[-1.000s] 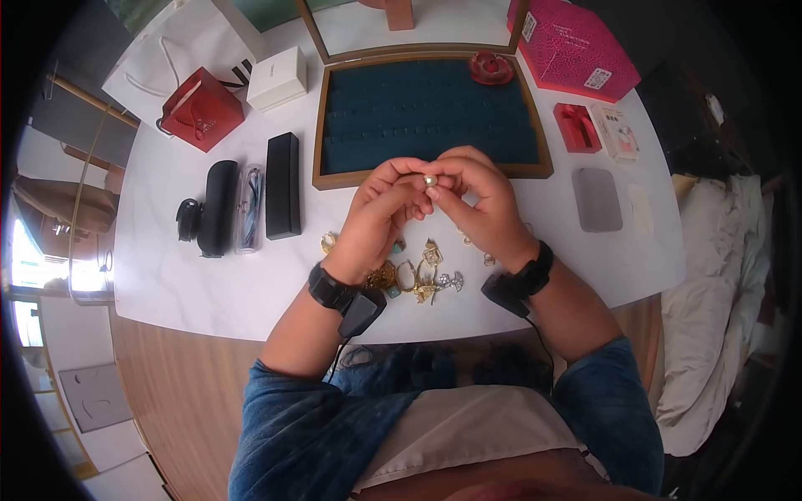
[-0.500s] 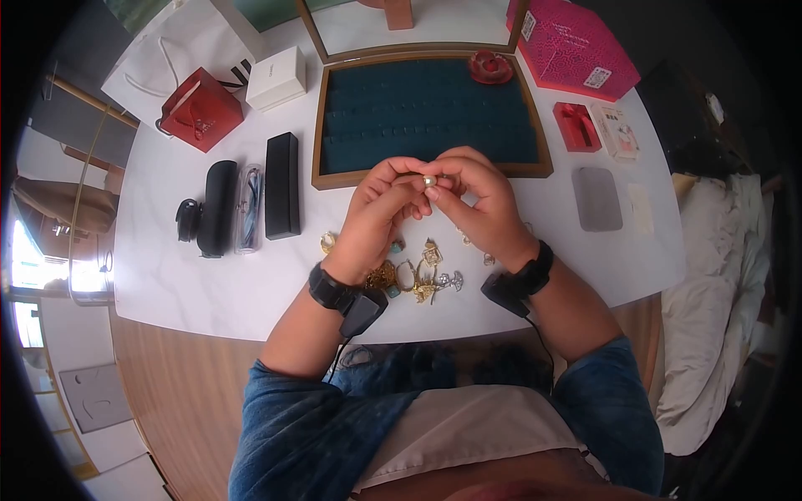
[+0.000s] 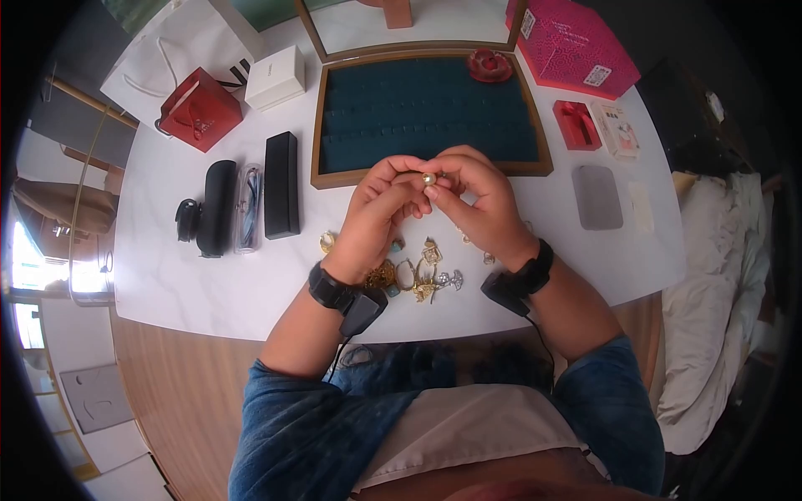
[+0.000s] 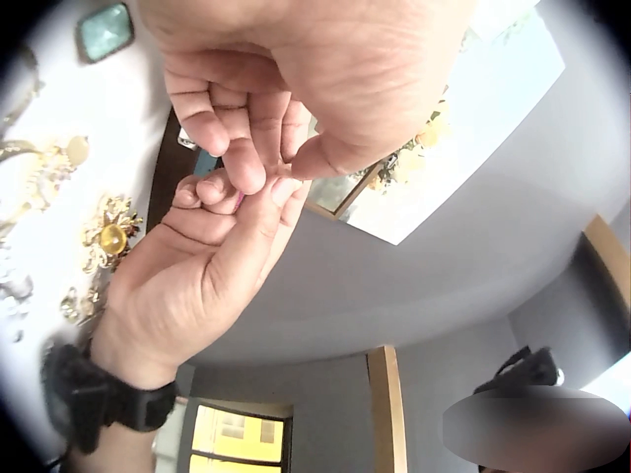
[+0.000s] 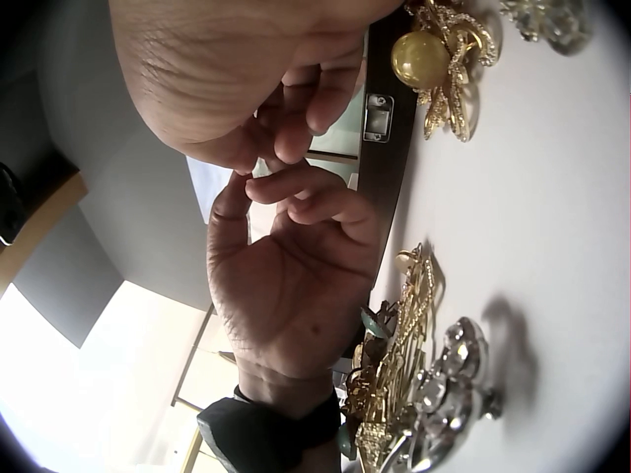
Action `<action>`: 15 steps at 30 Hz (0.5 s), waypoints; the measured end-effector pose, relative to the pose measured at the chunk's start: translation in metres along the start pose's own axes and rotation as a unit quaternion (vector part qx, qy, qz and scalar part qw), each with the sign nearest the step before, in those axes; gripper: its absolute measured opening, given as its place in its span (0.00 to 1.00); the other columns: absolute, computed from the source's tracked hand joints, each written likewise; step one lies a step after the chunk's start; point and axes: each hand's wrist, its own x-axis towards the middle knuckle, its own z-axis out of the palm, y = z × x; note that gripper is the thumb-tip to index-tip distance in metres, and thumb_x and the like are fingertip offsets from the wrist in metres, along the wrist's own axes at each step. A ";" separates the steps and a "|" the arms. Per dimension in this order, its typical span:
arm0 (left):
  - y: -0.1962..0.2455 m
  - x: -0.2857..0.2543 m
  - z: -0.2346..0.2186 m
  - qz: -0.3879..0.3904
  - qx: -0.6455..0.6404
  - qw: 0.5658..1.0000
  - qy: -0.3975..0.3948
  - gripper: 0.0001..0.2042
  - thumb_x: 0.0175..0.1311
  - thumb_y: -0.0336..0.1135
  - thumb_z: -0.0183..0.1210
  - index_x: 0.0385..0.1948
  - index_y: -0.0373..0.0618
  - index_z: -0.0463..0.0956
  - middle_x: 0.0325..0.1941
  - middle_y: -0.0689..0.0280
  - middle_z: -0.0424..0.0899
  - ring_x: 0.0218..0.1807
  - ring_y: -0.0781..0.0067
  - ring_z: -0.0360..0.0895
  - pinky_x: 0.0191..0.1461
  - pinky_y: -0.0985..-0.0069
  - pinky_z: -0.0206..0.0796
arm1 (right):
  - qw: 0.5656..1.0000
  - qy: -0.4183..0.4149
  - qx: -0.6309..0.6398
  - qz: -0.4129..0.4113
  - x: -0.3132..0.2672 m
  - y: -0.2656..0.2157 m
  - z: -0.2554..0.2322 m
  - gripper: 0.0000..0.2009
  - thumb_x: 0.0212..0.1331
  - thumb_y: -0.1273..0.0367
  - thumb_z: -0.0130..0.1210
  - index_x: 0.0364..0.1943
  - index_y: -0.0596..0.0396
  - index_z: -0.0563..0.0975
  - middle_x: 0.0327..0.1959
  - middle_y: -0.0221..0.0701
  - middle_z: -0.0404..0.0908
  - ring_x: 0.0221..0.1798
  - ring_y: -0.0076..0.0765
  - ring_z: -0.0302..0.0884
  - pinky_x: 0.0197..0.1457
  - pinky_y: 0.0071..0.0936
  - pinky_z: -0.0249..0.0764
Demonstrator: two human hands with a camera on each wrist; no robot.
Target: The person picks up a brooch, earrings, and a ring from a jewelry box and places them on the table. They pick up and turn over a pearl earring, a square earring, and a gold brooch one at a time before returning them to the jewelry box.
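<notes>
A small pearl-like jewelry piece [image 3: 429,179] with a round cream-gold bead is held between both hands, above the table at the tray's front edge. My right hand [image 3: 483,200] pinches it between thumb and index finger. From the other side, my left hand [image 3: 376,213] grips it with thumb and fingertips, so the rest of the piece is hidden. In both wrist views the fingertips meet and cover it. Below the hands lies a loose cluster of jewelry: gold pieces [image 3: 424,288], a silver floral piece [image 3: 451,280] and a green-stone piece [image 4: 105,33].
A wood-framed display case [image 3: 317,142] lined in dark green stands with its lid raised, a red flower [image 3: 489,65] at its corner. Black cases [image 3: 282,184] and a red bag [image 3: 200,108] sit left. A red gift box [image 3: 576,125] and grey pad [image 3: 596,197] lie right.
</notes>
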 end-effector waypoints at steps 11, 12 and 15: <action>-0.004 0.001 -0.002 0.000 -0.023 1.000 0.015 0.12 0.75 0.27 0.59 0.56 0.40 0.76 0.46 0.64 0.89 0.41 0.81 0.83 0.47 0.83 0.73 | 1.000 -0.005 0.001 0.002 0.000 0.003 0.000 0.13 0.65 0.81 0.62 0.52 0.57 0.82 0.47 0.29 0.79 0.43 0.20 0.78 0.44 0.17 0.76; -0.004 0.001 -0.002 0.001 -0.021 1.000 0.014 0.11 0.75 0.27 0.59 0.56 0.40 0.76 0.46 0.64 0.89 0.42 0.81 0.83 0.47 0.83 0.73 | 1.000 -0.003 0.004 0.004 -0.001 0.004 0.001 0.13 0.64 0.81 0.62 0.51 0.57 0.82 0.47 0.29 0.79 0.43 0.20 0.78 0.44 0.17 0.76; -0.004 0.002 -0.002 0.002 -0.015 1.000 0.012 0.11 0.75 0.27 0.60 0.56 0.40 0.76 0.46 0.64 0.89 0.43 0.82 0.84 0.47 0.84 0.73 | 1.000 -0.006 0.014 0.001 0.000 0.003 0.001 0.12 0.64 0.81 0.62 0.51 0.56 0.83 0.47 0.28 0.79 0.43 0.19 0.78 0.44 0.17 0.76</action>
